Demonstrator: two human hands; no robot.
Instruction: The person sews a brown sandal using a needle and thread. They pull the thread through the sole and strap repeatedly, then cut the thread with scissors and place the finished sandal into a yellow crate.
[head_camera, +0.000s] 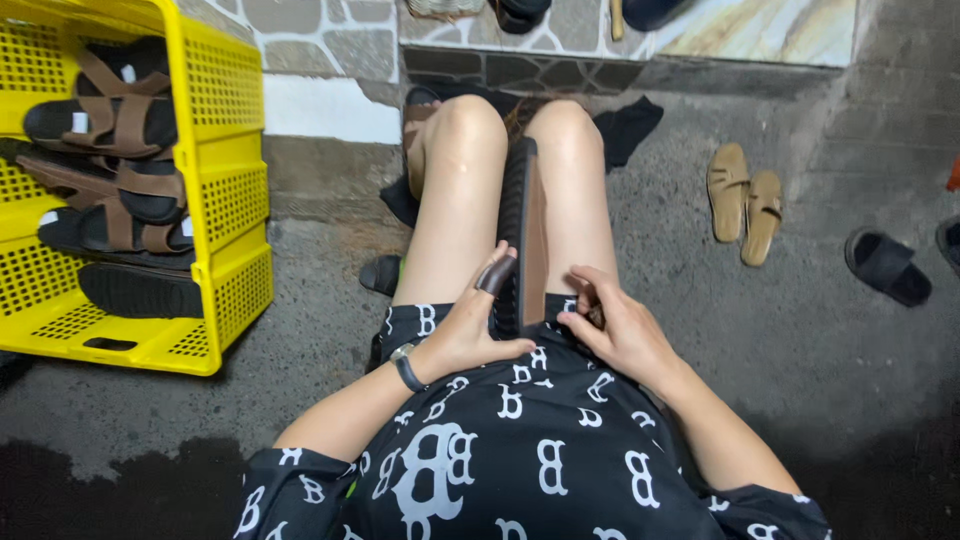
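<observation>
A dark sandal sole with a brown insole stands on edge between my knees, running from my lap toward my feet. My left hand rests against its left side with a brown strap looped over a finger. A black band sits on that wrist. My right hand is on the sole's right side, fingers curled on a small brown strap piece near the heel end. I sit on the ground in black printed clothes.
A yellow plastic crate at left holds several black sandals with brown straps. A tan pair of slippers lies at right, a black slipper farther right. A stone step is ahead, with dark pieces around my feet.
</observation>
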